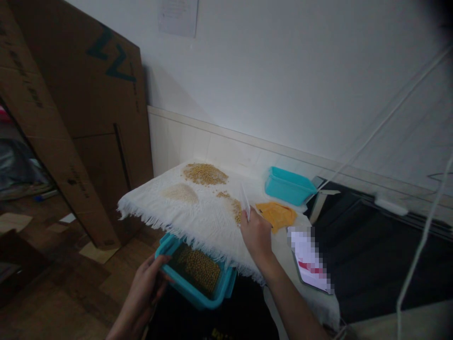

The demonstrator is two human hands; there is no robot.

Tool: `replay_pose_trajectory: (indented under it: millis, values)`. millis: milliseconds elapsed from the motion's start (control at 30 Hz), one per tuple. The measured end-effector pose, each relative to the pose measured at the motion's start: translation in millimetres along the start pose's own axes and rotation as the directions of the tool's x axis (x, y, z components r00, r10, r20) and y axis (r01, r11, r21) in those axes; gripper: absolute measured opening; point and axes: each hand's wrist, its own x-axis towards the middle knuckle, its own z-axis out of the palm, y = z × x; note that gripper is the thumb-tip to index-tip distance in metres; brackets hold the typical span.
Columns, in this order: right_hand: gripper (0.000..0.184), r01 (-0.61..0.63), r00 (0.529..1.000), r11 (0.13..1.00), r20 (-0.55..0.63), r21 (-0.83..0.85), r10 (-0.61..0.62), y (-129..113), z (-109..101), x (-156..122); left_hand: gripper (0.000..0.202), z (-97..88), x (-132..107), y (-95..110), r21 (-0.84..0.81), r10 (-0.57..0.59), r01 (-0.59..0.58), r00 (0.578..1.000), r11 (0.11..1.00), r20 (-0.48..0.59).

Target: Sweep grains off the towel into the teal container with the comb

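Observation:
My left hand (145, 285) is closed on the rim of a teal plastic tub (212, 296) that holds yellow-brown beans (198, 270). I hold the tub just below the fringed front edge of a white cloth (198, 219) covering a small table. My right hand (256, 233) grips a thin white card (245, 203) upright on the cloth, beside a small trail of beans (235, 208). Farther back on the cloth lie a larger heap of beans (205, 174) and a pale heap of white grains (180, 192).
A second teal tub (288, 185) stands at the table's back right, with an orange-yellow patch (278, 215) in front of it. A blurred white card (309, 259) lies at the right. Big cardboard sheets (88, 118) lean at the left. White cables (421, 245) hang at the right.

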Motion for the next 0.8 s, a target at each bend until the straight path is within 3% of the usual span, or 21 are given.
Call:
replay_pose_trajectory:
  millis: [233, 367, 467, 600, 800]
  values:
    - [0.028, 0.018, 0.998, 1.000, 0.055, -0.025, -0.017, -29, 5, 17, 0.028, 1.0, -5, 7, -0.032, 0.019, -0.019, 1.000, 0.999, -0.010]
    - [0.030, -0.103, 0.995, 0.994, -0.006, 0.041, 0.104, -8, -10, 28, 0.027, 1.6, -7, 11, -0.055, 0.006, -0.006, 1.000, 0.998, -0.002]
    - [0.036, -0.150, 0.984, 0.954, -0.053, 0.259, 0.169, 21, -29, 24, 0.026, 2.8, -8, 11, -0.056, -0.001, 0.002, 1.000, 0.998, 0.007]
    - [0.038, -0.189, 0.980, 0.823, 0.051, 0.536, 0.192, 50, -47, 3, 0.025, 5.2, -8, 6, -0.042, -0.009, 0.011, 0.999, 0.999, 0.050]
    - [0.036, -0.265, 0.963, 0.791, 0.117, 0.551, 0.241, 52, -42, -16, 0.024, 9.4, -7, -3, -0.007, -0.024, 0.025, 0.996, 1.000, 0.087]
